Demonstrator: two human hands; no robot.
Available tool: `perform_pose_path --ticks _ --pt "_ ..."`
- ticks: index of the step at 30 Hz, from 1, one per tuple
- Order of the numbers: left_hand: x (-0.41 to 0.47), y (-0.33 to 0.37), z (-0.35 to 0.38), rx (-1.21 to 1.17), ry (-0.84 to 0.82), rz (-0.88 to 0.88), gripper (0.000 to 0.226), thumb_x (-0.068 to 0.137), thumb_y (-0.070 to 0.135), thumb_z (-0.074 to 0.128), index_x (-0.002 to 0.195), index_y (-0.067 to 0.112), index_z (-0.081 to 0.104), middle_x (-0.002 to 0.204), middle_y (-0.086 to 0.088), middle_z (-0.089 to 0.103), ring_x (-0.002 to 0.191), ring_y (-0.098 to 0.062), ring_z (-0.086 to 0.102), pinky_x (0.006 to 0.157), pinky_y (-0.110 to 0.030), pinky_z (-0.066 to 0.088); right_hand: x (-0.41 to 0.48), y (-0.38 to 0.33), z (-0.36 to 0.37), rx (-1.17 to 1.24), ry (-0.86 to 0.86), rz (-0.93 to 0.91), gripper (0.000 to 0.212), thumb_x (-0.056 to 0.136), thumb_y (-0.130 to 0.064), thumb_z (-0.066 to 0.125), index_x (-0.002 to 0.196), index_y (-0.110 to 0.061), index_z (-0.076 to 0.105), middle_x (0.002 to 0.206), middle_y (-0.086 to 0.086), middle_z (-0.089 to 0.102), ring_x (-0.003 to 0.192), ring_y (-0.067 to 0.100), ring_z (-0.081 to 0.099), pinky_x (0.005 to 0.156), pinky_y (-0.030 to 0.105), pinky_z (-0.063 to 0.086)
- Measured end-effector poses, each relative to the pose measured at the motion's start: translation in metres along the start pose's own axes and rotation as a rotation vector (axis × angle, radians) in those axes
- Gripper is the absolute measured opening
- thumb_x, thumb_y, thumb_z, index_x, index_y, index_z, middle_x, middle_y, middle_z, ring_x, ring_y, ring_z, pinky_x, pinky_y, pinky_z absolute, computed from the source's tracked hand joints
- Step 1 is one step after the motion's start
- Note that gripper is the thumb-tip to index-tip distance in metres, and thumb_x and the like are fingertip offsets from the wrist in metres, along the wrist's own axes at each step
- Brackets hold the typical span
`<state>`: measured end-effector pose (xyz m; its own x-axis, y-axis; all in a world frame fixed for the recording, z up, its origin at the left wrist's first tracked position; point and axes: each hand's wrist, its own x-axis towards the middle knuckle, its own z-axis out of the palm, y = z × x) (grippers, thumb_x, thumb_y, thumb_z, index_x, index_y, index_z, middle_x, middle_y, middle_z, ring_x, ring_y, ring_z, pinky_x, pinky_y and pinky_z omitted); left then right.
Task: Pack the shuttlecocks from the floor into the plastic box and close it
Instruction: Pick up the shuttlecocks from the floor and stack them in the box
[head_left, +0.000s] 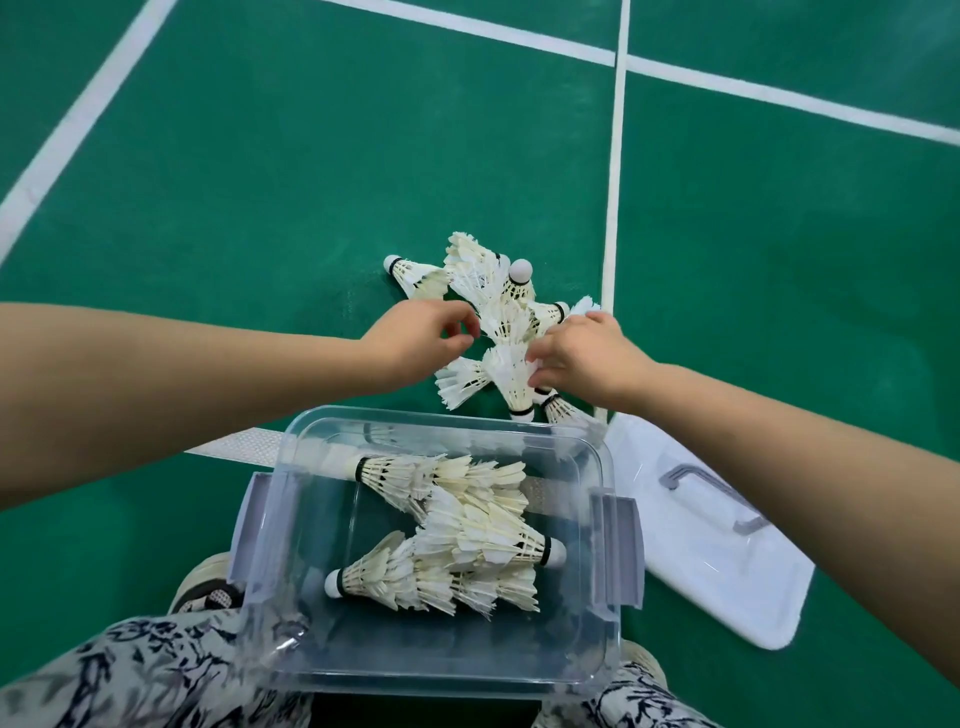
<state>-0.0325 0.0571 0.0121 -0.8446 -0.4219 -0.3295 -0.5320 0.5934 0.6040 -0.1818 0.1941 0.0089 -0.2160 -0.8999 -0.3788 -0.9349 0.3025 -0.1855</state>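
Green badminton court flooring (260, 208) with white boundary lines (615, 208) fills the view. At 6 o'clock, a clear plastic box (597, 644) stands open on the floor between the person's knees, which are clad in patterned trousers (130, 675). Grey latch flaps hang on its 9 o'clock and 3 o'clock sides. Inside lie several feather shuttlecocks (467, 535) on their sides, cork ends pointing toward both 9 and 3 o'clock. The white lid (727, 582), with its grey handle, lies flat on the floor at 4 o'clock, just beside the box.

At the 12 o'clock edge of the box, a loose pile of shuttlecocks (483, 280) remains on the floor; one stands with its cork upward, the rest lie tilted or flat.

Both hands are at this pile. The left hand (415, 338) enters from 9 o'clock, its thumb and fingers pinched narrowly at the feathers of one shuttlecock in the middle of the pile; whether it has a firm hold cannot be told. The right hand (587, 353) enters from 3 o'clock, fingers curled down onto the feathers of a shuttlecock (511, 379) whose cork points toward the box; whether it is actually gripped cannot be told either.
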Motion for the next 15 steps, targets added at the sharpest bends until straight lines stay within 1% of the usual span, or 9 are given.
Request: perform_pose_path --ticks 2,4,6,7,8,10,12,13,15 --pt "-0.007 0.007 0.000 0.031 -0.003 0.120 0.019 0.087 0.025 0.057 0.105 0.019 0.063 0.104 -0.002 0.056 0.087 -0.019 0.057 0.084 -0.033 0.047 -0.009 0.001 -0.014 -0.023 0.044 -0.013 0.028 0.087 -0.039 0.055 0.110 -0.024 0.063 0.108 0.000 0.064 0.115 0.023 0.049 0.105 0.041 0.021" --pt "-0.016 0.015 0.000 0.071 -0.014 0.254 0.029 0.084 0.031 0.062 0.111 0.021 0.061 0.113 -0.003 0.051 0.101 -0.020 0.053 0.093 -0.034 0.043 -0.024 -0.001 -0.028 -0.055 0.080 -0.045 0.028 0.088 -0.039 0.055 0.111 -0.025 0.062 0.111 -0.001 0.063 0.117 0.021 0.048 0.108 0.042 0.018" --pt "-0.023 0.021 -0.003 0.161 0.003 0.383 0.040 0.080 0.035 0.065 0.117 0.021 0.058 0.121 -0.005 0.050 0.111 -0.023 0.045 0.098 -0.035 0.037 -0.041 -0.005 -0.043 -0.063 0.127 -0.081 0.027 0.088 -0.038 0.056 0.110 -0.024 0.063 0.111 0.000 0.063 0.117 0.021 0.049 0.110 0.043 0.015" --pt "-0.027 0.025 -0.006 0.220 0.018 0.435 0.042 0.079 0.037 0.066 0.117 0.020 0.059 0.120 -0.005 0.053 0.112 -0.025 0.044 0.099 -0.037 0.036 -0.049 -0.009 -0.049 -0.057 0.161 -0.099 0.026 0.088 -0.037 0.057 0.108 -0.023 0.065 0.110 0.000 0.064 0.116 0.022 0.050 0.110 0.043 0.016" --pt "-0.031 0.028 -0.008 0.278 0.042 0.497 0.040 0.078 0.038 0.066 0.113 0.019 0.062 0.116 -0.004 0.057 0.110 -0.027 0.045 0.097 -0.040 0.038 -0.057 -0.013 -0.055 -0.045 0.198 -0.117 0.024 0.087 -0.036 0.059 0.106 -0.022 0.066 0.107 0.001 0.065 0.114 0.023 0.051 0.110 0.044 0.017" --pt "-0.042 0.033 -0.015 0.358 0.121 0.639 0.029 0.077 0.041 0.061 0.093 0.018 0.068 0.096 0.000 0.066 0.095 -0.029 0.051 0.084 -0.045 0.047 -0.070 -0.021 -0.064 -0.018 0.249 -0.153 0.021 0.084 -0.036 0.062 0.099 -0.023 0.068 0.099 0.000 0.066 0.108 0.024 0.055 0.107 0.044 0.021" --pt "-0.054 0.033 -0.020 0.341 0.192 0.728 0.028 0.079 0.042 0.052 0.079 0.020 0.069 0.080 0.006 0.068 0.084 -0.022 0.048 0.075 -0.035 0.047 -0.078 -0.029 -0.067 0.013 0.241 -0.184 0.022 0.080 -0.039 0.060 0.094 -0.025 0.069 0.091 -0.003 0.067 0.100 0.023 0.058 0.101 0.042 0.027" --pt "-0.062 0.033 -0.023 0.317 0.206 0.754 0.029 0.081 0.042 0.050 0.077 0.021 0.069 0.076 0.007 0.068 0.080 -0.018 0.043 0.073 -0.030 0.041 -0.081 -0.033 -0.068 0.036 0.232 -0.200 0.023 0.078 -0.038 0.057 0.094 -0.026 0.069 0.088 -0.005 0.067 0.096 0.022 0.060 0.097 0.039 0.030" --pt "-0.081 0.031 -0.029 0.275 0.204 0.771 0.028 0.082 0.039 0.052 0.077 0.019 0.070 0.072 0.007 0.067 0.075 -0.015 0.038 0.070 -0.026 0.035 -0.084 -0.038 -0.066 0.075 0.238 -0.233 0.026 0.078 -0.032 0.055 0.101 -0.028 0.068 0.086 -0.006 0.069 0.091 0.018 0.061 0.091 0.036 0.032"
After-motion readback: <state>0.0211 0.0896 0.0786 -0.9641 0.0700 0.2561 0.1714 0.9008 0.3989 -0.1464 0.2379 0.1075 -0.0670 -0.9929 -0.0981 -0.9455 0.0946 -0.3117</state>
